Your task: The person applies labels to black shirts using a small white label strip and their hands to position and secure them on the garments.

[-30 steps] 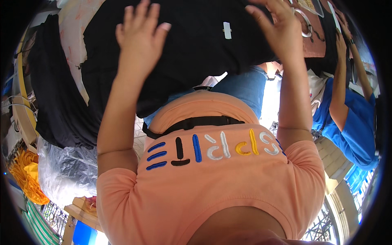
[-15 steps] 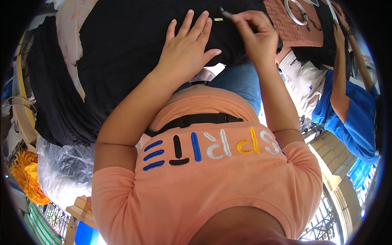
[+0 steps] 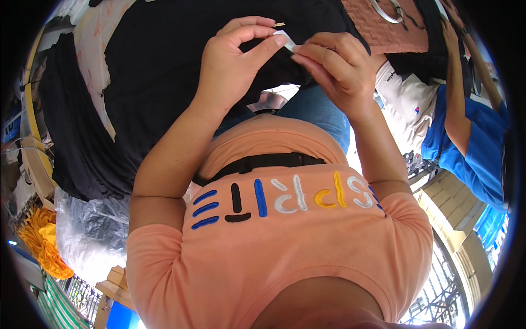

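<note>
A small flat white piece (image 3: 285, 39), like a slip of paper or film, is pinched between the fingertips of both hands. My left hand (image 3: 235, 60) grips its left end with thumb and finger. From the other side, my right hand (image 3: 342, 68) holds its lower end with thumb and fingertips. Just beyond my left fingertips is a small gold-coloured strip (image 3: 280, 24), apparently on the black cloth (image 3: 164, 71); whether a finger touches it I cannot tell. The cloth spreads wide beneath both hands and over the work surface.
Bunched black cloth (image 3: 74, 120) hangs at the left, above clear plastic wrapping (image 3: 90, 230) and orange fabric (image 3: 44, 241). At the right lies brown quilted material (image 3: 378, 27) with a white ring (image 3: 383, 12) on it. A person in a blue shirt (image 3: 476, 148) works close by.
My left hand has lifted from lying flat on the cloth and now pinches the white piece. My right hand has come down and turned inward to meet it.
</note>
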Available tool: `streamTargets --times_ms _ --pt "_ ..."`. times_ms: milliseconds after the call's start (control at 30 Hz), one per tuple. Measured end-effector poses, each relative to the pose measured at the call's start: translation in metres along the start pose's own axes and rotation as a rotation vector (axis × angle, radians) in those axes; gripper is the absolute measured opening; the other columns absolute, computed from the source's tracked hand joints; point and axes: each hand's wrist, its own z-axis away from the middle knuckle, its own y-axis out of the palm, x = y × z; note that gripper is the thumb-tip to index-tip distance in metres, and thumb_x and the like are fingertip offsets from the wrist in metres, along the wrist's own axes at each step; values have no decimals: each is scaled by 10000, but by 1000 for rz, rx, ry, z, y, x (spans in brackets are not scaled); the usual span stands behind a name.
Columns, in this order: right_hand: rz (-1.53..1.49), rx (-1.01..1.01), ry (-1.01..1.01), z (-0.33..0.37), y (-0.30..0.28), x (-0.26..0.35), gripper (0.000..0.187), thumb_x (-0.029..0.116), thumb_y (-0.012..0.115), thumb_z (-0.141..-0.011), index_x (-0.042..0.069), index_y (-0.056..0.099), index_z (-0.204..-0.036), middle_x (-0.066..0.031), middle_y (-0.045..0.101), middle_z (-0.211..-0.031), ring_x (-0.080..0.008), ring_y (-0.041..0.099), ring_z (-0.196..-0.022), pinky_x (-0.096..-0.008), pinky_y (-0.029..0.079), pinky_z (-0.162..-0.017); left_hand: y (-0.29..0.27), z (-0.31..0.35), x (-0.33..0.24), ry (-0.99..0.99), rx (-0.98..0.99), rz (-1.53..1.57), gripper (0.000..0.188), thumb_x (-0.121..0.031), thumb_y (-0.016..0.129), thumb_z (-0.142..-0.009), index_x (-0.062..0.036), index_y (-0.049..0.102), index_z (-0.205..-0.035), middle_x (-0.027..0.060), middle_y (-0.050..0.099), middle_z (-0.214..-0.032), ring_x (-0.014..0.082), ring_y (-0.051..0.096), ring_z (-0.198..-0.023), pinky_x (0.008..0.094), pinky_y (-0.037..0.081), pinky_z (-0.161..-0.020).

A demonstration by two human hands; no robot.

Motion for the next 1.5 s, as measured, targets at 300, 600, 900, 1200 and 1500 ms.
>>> streamTargets --times_ms 300,600,900,1200,1500 --pt "-692 -63 671 28 -7 -31 103 58 625 -910 8 698 -963 -22 674 -828 -84 611 -782 -218 488 -732 15 -8 -17 301 -79 -241 214 -116 685 -848 -100 711 -1060 64 627 -1167 196 572 -1083 302 429 -950" --pt "-326 -372 1374 132 -89 -167 349 379 730 -830 38 672 -785 18 571 -644 -45 489 -566 -180 364 -539 -15 -13 -9 126 -128 -113 224 -128 654 -878 -108 698 -1096 73 607 -1211 183 563 -1139 301 403 -990" --pt "274 203 1453 116 -109 -150 661 632 625 -804 -25 676 -752 -54 576 -591 -122 554 -556 -248 436 -552 -31 2 -18 104 5 -184 173 -128 671 -848 -80 714 -1009 52 686 -1001 161 640 -943 286 486 -829" --pt "-55 1105 1095 89 -15 -57 417 390 721 -814 5 663 -965 -94 636 -712 -166 614 -611 -300 469 -536 -113 123 8 -509 1002 -1062 253 -215 654 -817 -66 711 -1013 147 699 -920 314 667 -893 395 516 -799" --pt "-127 1171 547 48 39 7 363 296 732 -804 4 652 -1005 -154 663 -787 -258 648 -724 -349 495 -677 -102 209 96 -365 161 -883 264 -277 660 -851 -67 682 -1009 132 685 -990 306 656 -929 390 519 -803"
